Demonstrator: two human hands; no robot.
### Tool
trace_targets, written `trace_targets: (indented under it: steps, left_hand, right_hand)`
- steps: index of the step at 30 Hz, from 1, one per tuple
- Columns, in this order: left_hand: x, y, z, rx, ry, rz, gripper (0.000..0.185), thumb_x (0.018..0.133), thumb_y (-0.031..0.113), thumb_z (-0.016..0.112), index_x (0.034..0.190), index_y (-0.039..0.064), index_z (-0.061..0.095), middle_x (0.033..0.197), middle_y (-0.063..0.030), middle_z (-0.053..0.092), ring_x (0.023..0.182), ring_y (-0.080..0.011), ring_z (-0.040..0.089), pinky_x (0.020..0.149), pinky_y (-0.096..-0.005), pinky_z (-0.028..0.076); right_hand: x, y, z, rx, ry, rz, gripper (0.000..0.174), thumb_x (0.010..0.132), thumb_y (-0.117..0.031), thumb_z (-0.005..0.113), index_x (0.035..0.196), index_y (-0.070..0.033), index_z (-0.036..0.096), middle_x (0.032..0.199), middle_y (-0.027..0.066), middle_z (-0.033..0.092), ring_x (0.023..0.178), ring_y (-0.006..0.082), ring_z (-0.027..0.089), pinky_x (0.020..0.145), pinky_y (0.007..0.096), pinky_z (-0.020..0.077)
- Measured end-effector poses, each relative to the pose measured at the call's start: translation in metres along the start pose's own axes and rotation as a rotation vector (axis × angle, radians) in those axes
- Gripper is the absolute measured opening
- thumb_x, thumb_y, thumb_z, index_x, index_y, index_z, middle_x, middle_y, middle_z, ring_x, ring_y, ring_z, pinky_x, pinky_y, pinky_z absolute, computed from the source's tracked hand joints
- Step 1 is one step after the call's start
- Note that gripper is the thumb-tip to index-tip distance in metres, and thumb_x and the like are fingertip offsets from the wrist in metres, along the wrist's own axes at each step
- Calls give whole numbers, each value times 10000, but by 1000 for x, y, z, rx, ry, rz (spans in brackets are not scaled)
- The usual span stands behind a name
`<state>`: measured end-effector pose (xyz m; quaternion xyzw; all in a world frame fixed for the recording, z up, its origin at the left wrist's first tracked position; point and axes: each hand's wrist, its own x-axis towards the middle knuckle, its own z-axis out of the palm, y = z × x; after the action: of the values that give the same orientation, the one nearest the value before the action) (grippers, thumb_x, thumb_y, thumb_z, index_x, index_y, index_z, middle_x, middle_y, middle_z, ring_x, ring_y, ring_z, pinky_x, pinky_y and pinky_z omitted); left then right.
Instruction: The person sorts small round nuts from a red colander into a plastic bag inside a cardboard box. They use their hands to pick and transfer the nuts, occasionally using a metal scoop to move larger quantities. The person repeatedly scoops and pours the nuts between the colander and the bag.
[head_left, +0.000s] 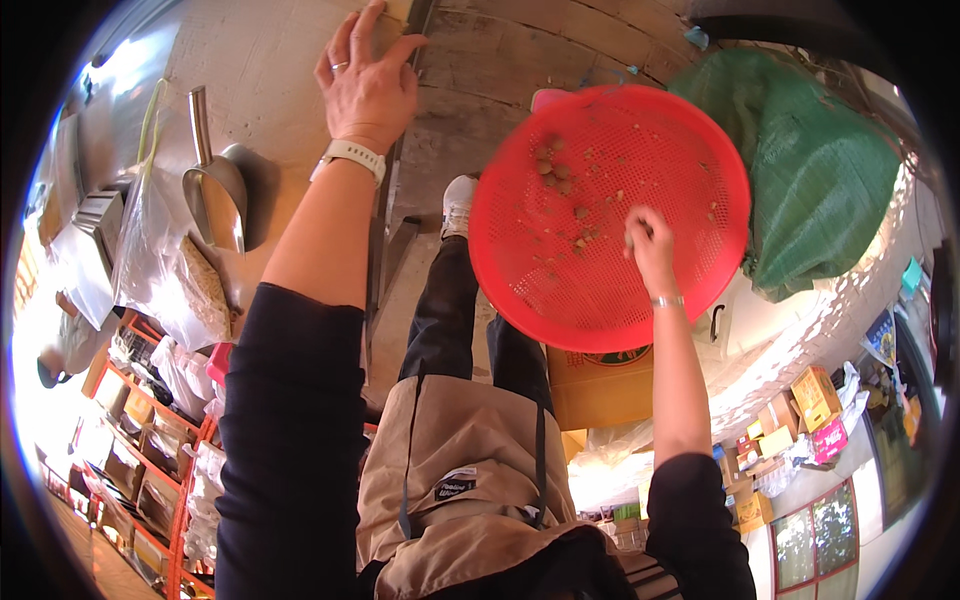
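A round red plastic mesh basket (517, 300) lies before me, with several round brown nut-like pieces (551, 171) and paler broken bits (581, 244) scattered inside. My right hand (651, 247) is over the basket's right half, slightly blurred. Its fingers are curled around something small and dark, too blurred to name exactly. Off to the left, my left hand (371, 90) is palm down at the edge of a metal tabletop (285, 45), fingers spread and holding nothing. A yellowish object (397, 11) is partly visible beside its fingertips.
A metal scoop (214, 195) and a clear plastic bag with tan contents (199, 285) are on the tabletop. Green woven cloth or sacking (825, 180) sits right of the basket. A printed cardboard box (600, 386) is below it. Orange-framed shelving (142, 465) and another person (82, 337) appear at left.
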<state>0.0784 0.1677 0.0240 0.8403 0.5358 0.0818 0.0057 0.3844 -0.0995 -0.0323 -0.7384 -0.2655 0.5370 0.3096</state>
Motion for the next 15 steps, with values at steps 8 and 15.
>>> trace_targets:
  steps: [8, 15]
  left_hand:
    - [1, -5, 13, 5, 17, 10, 324, 780, 200, 599, 1055, 366, 638, 1419, 33, 362, 1326, -261, 301, 1031, -500, 276]
    - [9, -10, 18, 418, 44, 241, 464, 833, 240, 584, 1286, 293, 504, 1434, -32, 345, 1317, -242, 324, 1033, -471, 284]
  right_hand:
    - [-231, 58, -99, 154, 386, 352, 120, 884, 12, 459, 803, -60, 510, 667, -10, 479, 520, 65, 440, 429, 220, 391]
    - [-451, 168, -126, 176, 930, 535, 90, 850, -25, 486, 834, -57, 569, 738, -1, 493, 573, 64, 460, 455, 215, 430]
